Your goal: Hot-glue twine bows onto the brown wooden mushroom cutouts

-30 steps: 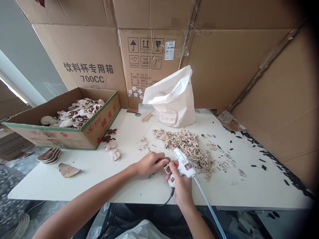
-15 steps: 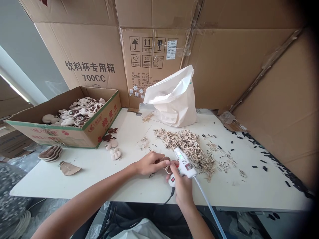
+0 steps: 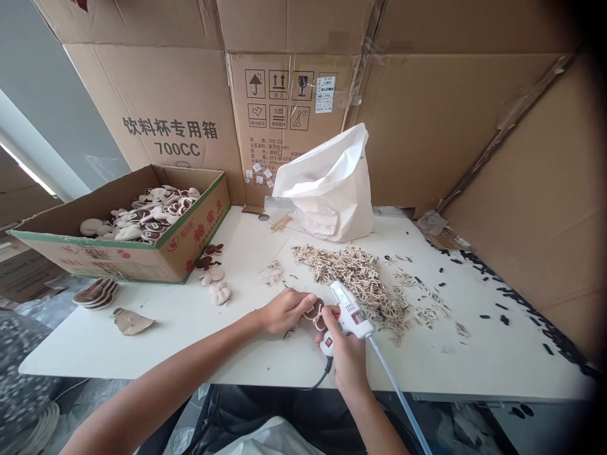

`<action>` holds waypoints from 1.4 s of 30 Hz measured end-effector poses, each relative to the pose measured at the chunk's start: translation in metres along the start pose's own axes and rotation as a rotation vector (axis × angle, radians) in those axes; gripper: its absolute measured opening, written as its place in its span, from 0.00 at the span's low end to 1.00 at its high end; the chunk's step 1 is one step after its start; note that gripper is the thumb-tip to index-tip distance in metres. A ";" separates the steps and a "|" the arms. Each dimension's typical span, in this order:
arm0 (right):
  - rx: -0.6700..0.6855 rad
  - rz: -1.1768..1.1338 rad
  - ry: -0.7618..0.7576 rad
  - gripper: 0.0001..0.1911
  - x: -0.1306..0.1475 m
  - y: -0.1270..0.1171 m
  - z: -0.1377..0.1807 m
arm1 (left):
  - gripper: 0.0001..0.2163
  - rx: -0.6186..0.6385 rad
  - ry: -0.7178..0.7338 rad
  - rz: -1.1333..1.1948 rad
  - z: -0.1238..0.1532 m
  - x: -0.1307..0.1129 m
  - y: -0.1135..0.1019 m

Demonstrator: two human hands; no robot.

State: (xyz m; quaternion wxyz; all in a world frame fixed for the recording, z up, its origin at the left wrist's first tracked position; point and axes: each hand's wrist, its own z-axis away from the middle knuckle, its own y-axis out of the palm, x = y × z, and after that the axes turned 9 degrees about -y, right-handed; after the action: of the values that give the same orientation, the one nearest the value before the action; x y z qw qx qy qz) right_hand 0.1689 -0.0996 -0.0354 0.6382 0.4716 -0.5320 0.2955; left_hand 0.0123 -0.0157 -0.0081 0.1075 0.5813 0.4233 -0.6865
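Note:
My left hand (image 3: pixel 284 311) is closed on a small brown felt piece (image 3: pixel 313 309) with a pale cord loop (image 3: pixel 318 321) on its face. Wrapped round the handle of a white hot glue gun (image 3: pixel 349 309) is my right hand (image 3: pixel 349 355), whose thumb and fingertips also reach the edge of the felt piece. A green light glows on the gun, and a clear glue stick (image 3: pixel 396 385) trails from its back. The gun's nozzle points up and left over a heap of short beige cords (image 3: pixel 353 265).
An open carton (image 3: pixel 199 234) full of brown and cream felt pieces stands at the left. Stacked brown pieces (image 3: pixel 96 294), a cardboard scrap (image 3: pixel 131 321) and cream pieces (image 3: pixel 220 292) lie before it. A white bag (image 3: pixel 336 196) stands behind the cords. Black bits (image 3: pixel 504 320) scatter right. Cardboard walls enclose the back.
My left thumb has lifted off the front of the felt piece and moved slightly left, so more of the brown face and cord loop shows. The glue gun stays in place.

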 end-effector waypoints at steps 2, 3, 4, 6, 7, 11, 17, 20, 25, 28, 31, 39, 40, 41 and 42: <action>-0.001 -0.002 0.000 0.22 0.001 0.001 0.000 | 0.30 -0.028 -0.022 0.010 0.000 0.001 0.000; -0.003 -0.004 0.003 0.22 0.002 0.001 0.000 | 0.30 -0.057 -0.037 0.012 -0.001 0.002 -0.001; -0.003 -0.007 0.008 0.22 0.002 0.001 0.000 | 0.28 -0.097 -0.055 0.016 -0.001 0.003 0.000; -0.006 -0.010 0.015 0.22 0.003 0.002 0.000 | 0.24 -0.194 -0.095 0.042 -0.003 0.005 0.000; -0.008 -0.010 0.015 0.23 0.003 0.002 0.000 | 0.22 -0.245 -0.112 0.065 -0.004 0.007 0.000; -0.005 -0.003 0.005 0.22 0.004 0.002 0.000 | 0.14 -0.394 -0.112 0.179 -0.007 0.013 0.000; -0.014 -0.008 -0.005 0.21 0.003 0.002 0.000 | 0.20 -0.330 -0.090 0.040 -0.005 0.009 -0.004; -0.027 -0.012 -0.006 0.22 0.001 0.002 -0.001 | 0.24 -0.213 0.002 -0.074 -0.004 0.003 -0.003; -0.036 -0.002 -0.009 0.23 0.001 0.002 0.000 | 0.24 -0.097 0.065 -0.161 -0.004 0.001 0.002; -0.024 0.007 -0.009 0.22 0.004 0.002 0.000 | 0.24 -0.081 0.034 -0.147 -0.003 0.004 0.003; -0.016 0.014 -0.019 0.22 0.003 0.002 0.000 | 0.23 -0.088 0.030 -0.138 -0.003 0.006 0.004; -0.014 0.029 -0.023 0.22 0.000 0.002 -0.002 | 0.24 -0.130 0.056 -0.124 -0.003 0.007 0.003; -0.017 0.024 -0.023 0.22 0.000 0.002 -0.002 | 0.24 -0.134 0.052 -0.110 -0.003 0.006 0.003; -0.021 0.019 -0.023 0.22 0.000 0.002 -0.002 | 0.24 -0.134 0.052 -0.097 -0.003 0.006 0.003; -0.028 0.015 -0.023 0.22 0.001 0.003 -0.001 | 0.25 -0.131 0.058 -0.088 -0.002 0.005 0.003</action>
State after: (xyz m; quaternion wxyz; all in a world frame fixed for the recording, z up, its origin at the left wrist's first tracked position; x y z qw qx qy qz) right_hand 0.1673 -0.0974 -0.0340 0.6364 0.4620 -0.5467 0.2874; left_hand 0.0142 -0.0142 -0.0137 0.1028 0.5735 0.4952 -0.6444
